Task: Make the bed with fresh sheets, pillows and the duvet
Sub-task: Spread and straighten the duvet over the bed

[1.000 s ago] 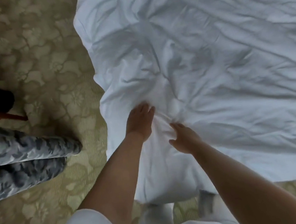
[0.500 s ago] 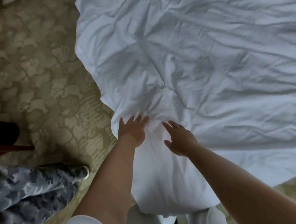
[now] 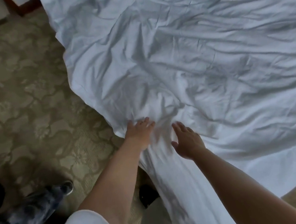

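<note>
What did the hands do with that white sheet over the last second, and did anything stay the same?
One second ago both hands were bunching the white sheet at the corner. The left hand and right hand have since opened and now lie with fingers spread on the fabric, slightly farther apart. The sheet remains wrinkled, draping over the corner toward the patterned carpet.

Matt, creased white cotton-like sheet point(image 3: 183, 60); textured, floral-patterned woven carpet point(image 3: 19, 100).

Single head-worn view, looking steeply down, close over bed corner point(image 3: 160, 95) and carpet point(image 3: 30, 108)
</note>
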A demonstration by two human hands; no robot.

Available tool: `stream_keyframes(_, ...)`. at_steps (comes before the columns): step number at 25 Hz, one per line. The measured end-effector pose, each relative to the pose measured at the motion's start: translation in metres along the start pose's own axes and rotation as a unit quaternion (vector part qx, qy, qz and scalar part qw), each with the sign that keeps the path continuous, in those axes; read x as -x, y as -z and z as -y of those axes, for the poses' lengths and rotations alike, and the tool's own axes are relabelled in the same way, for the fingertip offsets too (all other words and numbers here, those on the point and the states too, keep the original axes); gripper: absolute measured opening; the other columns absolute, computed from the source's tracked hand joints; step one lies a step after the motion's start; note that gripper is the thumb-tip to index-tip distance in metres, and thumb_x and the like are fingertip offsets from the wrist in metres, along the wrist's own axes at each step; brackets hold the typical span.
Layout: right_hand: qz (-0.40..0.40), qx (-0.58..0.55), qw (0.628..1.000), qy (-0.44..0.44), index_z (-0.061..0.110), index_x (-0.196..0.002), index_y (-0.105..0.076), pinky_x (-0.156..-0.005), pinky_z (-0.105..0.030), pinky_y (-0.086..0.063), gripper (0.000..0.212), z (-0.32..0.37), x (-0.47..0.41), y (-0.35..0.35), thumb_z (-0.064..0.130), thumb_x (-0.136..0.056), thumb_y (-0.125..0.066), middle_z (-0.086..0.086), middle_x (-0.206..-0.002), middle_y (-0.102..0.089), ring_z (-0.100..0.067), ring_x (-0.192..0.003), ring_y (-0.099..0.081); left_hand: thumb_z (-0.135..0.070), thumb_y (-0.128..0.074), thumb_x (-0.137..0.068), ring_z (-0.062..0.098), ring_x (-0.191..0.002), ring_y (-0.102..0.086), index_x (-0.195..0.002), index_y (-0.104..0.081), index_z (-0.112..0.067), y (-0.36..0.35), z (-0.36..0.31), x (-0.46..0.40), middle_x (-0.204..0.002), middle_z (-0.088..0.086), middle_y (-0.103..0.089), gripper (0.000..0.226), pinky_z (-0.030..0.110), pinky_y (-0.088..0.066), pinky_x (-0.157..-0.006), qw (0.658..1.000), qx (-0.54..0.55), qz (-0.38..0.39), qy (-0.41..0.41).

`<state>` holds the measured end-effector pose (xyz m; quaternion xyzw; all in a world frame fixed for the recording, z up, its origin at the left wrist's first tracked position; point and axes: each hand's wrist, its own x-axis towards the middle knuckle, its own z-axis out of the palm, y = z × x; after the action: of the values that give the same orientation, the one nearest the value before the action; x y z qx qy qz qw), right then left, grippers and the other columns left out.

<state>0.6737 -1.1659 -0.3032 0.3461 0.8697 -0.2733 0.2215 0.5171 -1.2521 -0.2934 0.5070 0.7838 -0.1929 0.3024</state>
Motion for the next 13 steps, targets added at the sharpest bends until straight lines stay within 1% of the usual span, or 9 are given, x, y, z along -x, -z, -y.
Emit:
stream_keyframes(2, -0.017, 0.010, 1.000, -0.009, 0.021, -0.152, -0.007, -0.116, -0.039, -0.018, 0.067, 0.024, -0.016, -0.001, 0.037, -0.098, -0.043, 0.001, -0.160, -0.002, -0.021, -0.146, -0.010, -0.003, -0.038, -0.094, 0.017, -0.147, -0.005, -0.152, -0.010, -0.023, 0.000, 0.020, -0.013, -0.161, 0.000, -0.001, 0.068, 0.048, -0.009, -0.118, 0.999, -0.009, -0.037, -0.037)
stream_keyframes(4, -0.017, 0.008, 0.999, -0.033, 0.020, -0.152, -0.008, -0.116, -0.039, -0.017, 0.068, 0.042, -0.031, -0.002, 0.040, -0.097, -0.043, 0.000, -0.160, -0.003, -0.021, -0.147, -0.009, -0.006, -0.040, -0.094, 0.017, -0.146, -0.008, -0.152, -0.015, -0.019, 0.002, 0.038, -0.023, -0.160, 0.000, -0.005, 0.064, 0.044, -0.011, -0.118, 0.994, -0.029, -0.077, -0.067)
stream_keyframes(6, -0.012, 0.007, 0.998, -0.065, 0.019, -0.152, -0.006, -0.116, -0.038, -0.017, 0.071, 0.053, -0.041, -0.004, 0.040, -0.097, -0.045, -0.001, -0.160, -0.002, -0.021, -0.147, -0.008, -0.012, -0.038, -0.097, 0.018, -0.147, -0.003, -0.152, -0.011, -0.015, -0.001, 0.053, -0.029, -0.161, 0.002, 0.001, 0.062, 0.046, -0.005, -0.119, 0.989, -0.080, -0.101, -0.070)
stream_keyframes(8, -0.010, 0.010, 0.997, -0.074, 0.021, -0.153, -0.003, -0.117, -0.038, -0.016, 0.070, 0.061, -0.051, -0.002, 0.039, -0.098, -0.042, 0.000, -0.161, 0.000, -0.020, -0.147, -0.006, -0.017, -0.036, -0.098, 0.019, -0.147, 0.008, -0.153, -0.004, -0.015, 0.004, 0.067, -0.036, -0.160, 0.003, 0.012, 0.064, 0.050, 0.002, -0.118, 0.987, -0.110, -0.099, -0.062)
stream_keyframes(10, -0.017, -0.003, 0.997, -0.073, 0.024, -0.153, -0.005, -0.116, -0.038, -0.017, 0.063, 0.068, -0.062, 0.001, 0.035, -0.100, -0.038, 0.002, -0.161, -0.001, -0.020, -0.147, -0.007, -0.016, -0.036, -0.098, 0.020, -0.146, 0.015, -0.153, 0.002, -0.017, 0.015, 0.078, -0.044, -0.159, 0.003, 0.017, 0.066, 0.052, 0.004, -0.117, 0.989, -0.102, -0.091, -0.056)
stream_keyframes(13, -0.017, -0.001, 0.997, -0.079, 0.024, -0.153, -0.008, -0.115, -0.038, -0.018, 0.058, 0.083, -0.077, 0.013, 0.029, -0.101, -0.035, 0.003, -0.160, -0.004, -0.019, -0.146, -0.010, -0.011, -0.040, -0.096, 0.021, -0.147, 0.011, -0.152, 0.004, -0.017, 0.033, 0.097, -0.055, -0.160, 0.002, 0.013, 0.072, 0.052, 0.001, -0.117, 0.994, -0.063, -0.075, -0.052)
